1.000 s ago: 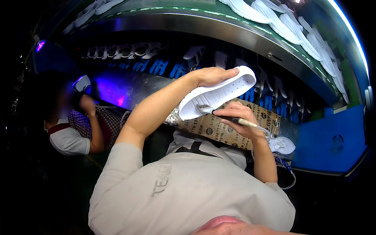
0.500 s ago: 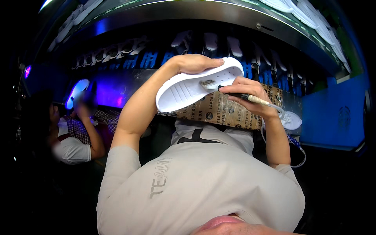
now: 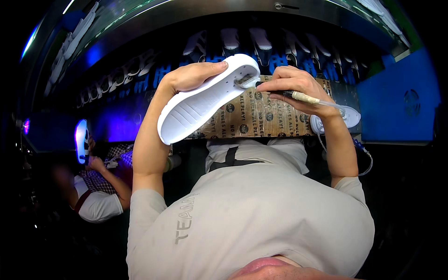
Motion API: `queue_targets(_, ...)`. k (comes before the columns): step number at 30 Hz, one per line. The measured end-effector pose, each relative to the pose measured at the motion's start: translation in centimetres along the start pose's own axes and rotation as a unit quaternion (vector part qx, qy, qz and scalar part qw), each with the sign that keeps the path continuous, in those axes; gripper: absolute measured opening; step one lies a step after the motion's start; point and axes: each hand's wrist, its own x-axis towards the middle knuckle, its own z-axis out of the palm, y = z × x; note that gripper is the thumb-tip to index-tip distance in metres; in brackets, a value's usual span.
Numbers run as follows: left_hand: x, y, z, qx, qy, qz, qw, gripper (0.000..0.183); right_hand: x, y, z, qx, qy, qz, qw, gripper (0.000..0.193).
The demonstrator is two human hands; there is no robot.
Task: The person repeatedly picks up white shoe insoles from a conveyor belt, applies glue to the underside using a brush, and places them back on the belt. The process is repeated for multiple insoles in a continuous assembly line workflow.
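Observation:
A white shoe sole (image 3: 198,109) hangs tilted above the bench, its hollow inner side toward me. My left hand (image 3: 198,75) grips its far rim, thumb over the edge. A brush (image 3: 282,93) with a dark handle, pale wrapping and a clear tube is in my right hand (image 3: 301,84), closed round it with fingers and thumb. Its bristles lie inside the sole's far right end, against the inner surface. Below the sole, brown printed paper under clear film (image 3: 252,114) covers the bench.
A white round-edged piece (image 3: 350,116) lies right of my right wrist. Shoe uppers (image 3: 231,39) stand in a row on blue holders behind the bench. A blue panel (image 3: 396,102) is at right. At left a co-worker's hand (image 3: 97,164) holds a glowing sole.
The brush has moved from the middle of the sole into its far right end. The sole sits further left in view and is tilted more steeply. Both hands keep their holds.

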Motion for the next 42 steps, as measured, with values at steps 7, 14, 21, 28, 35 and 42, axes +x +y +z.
queue_targets(7,1.6,-2.2,0.1,-0.094,0.042,-0.004,0.995,0.072,0.1,-0.1,0.6,0.191,0.058,0.025,0.98,0.027)
queue_targets(14,3.8,-4.1,3.7,-0.538,-0.023,0.075,0.839,0.06,0.5,-3.0,6.2,0.098,0.052,0.081,0.991,0.026)
queue_targets(21,3.6,-8.9,5.9,-0.725,-0.023,0.097,0.681,0.069,-1.3,-0.7,4.7,0.257,0.192,0.158,0.934,0.028)
queue_targets(28,-0.3,-18.5,15.9,-0.833,-0.041,0.201,0.513,0.075,-6.8,4.3,6.9,0.258,0.263,0.312,0.876,0.028)
queue_targets(35,-5.3,-8.9,8.2,-0.719,-0.277,0.206,0.603,0.08,-12.7,9.8,11.8,0.152,0.294,0.328,0.885,0.029)
queue_targets(42,1.9,9.8,-14.2,-0.667,-0.107,0.458,0.578,0.095,-13.2,10.0,12.9,0.15,0.282,0.329,0.889,0.027)
